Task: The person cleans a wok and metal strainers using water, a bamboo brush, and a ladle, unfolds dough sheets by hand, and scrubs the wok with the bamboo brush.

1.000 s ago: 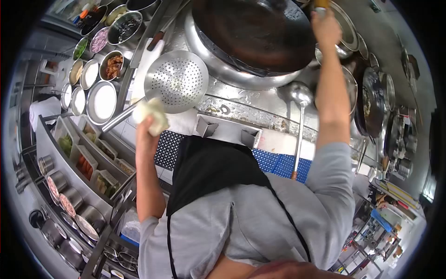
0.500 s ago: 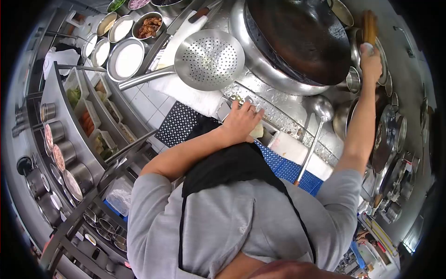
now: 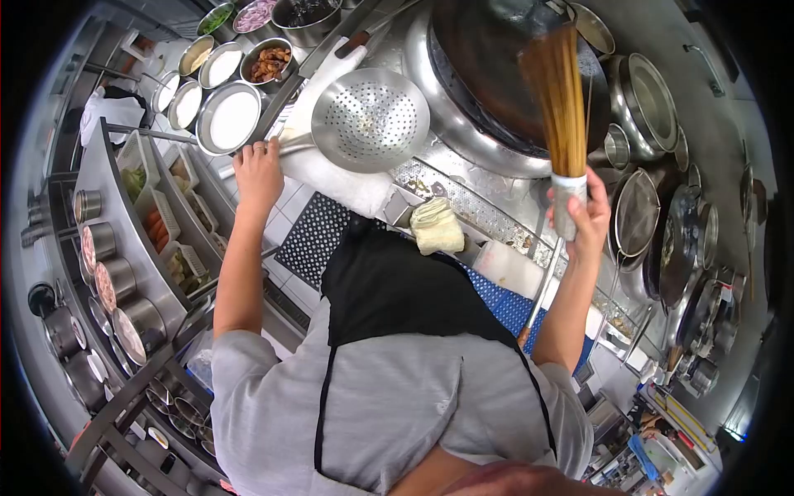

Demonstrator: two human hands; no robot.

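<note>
My left hand (image 3: 258,175) is closed round the handle of a large perforated metal strainer (image 3: 370,121), whose bowl rests over a white cloth on the steel counter. My right hand (image 3: 583,217) grips the wrapped end of a bamboo brush (image 3: 560,107), bristles upward, in front of the dark wok (image 3: 488,74). A folded pale yellow cloth (image 3: 437,226) lies at the counter's front edge, touched by neither hand. The metal ladle (image 3: 542,289) slants beside my right forearm, its upper part hidden behind the hand.
Bowls of white powder (image 3: 234,121) and other ingredients stand at the upper left, above bins of vegetables (image 3: 155,219). Metal pots (image 3: 652,99) and a round mesh strainer (image 3: 638,213) are at the right. Steel containers (image 3: 139,331) line the left side.
My left hand has left the yellow cloth at the counter edge and moved left onto the strainer handle. My right hand has brought the brush down and left from the far right.
</note>
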